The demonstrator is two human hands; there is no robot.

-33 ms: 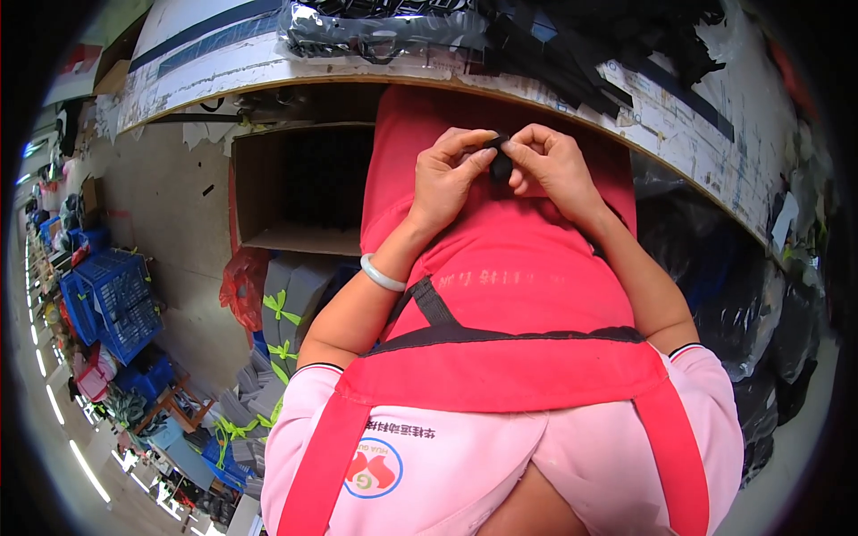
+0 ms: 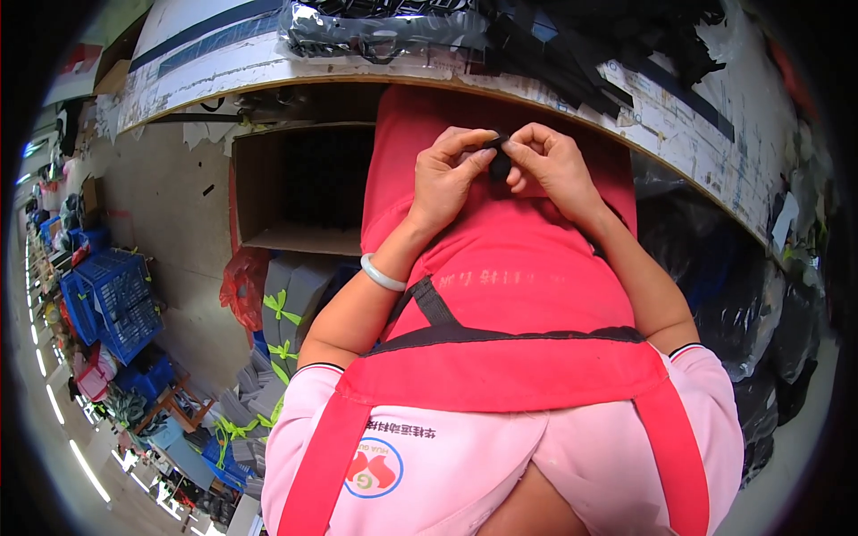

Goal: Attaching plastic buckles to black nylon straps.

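Observation:
Above the lap of my red apron (image 2: 527, 308), both hands meet at a small black piece (image 2: 500, 163), possibly folded webbing; its exact kind is too small to make out. My left hand (image 2: 449, 171), below a pale bangle (image 2: 382, 272), pinches its upper left side between thumb and forefinger. From the other side my right hand (image 2: 554, 168) grips it with thumb and index finger, the remaining fingers curled. Part of the piece hangs down between the hands, and the fingertips cover the rest.
A worn white table (image 2: 268, 67) curves across in front. On it lie a clear bag of black parts (image 2: 384, 36) and loose black straps (image 2: 572, 67). Below stands an open cardboard box (image 2: 304, 239). Black bags (image 2: 737, 313) crowd the right; blue crates (image 2: 116, 299) stand left.

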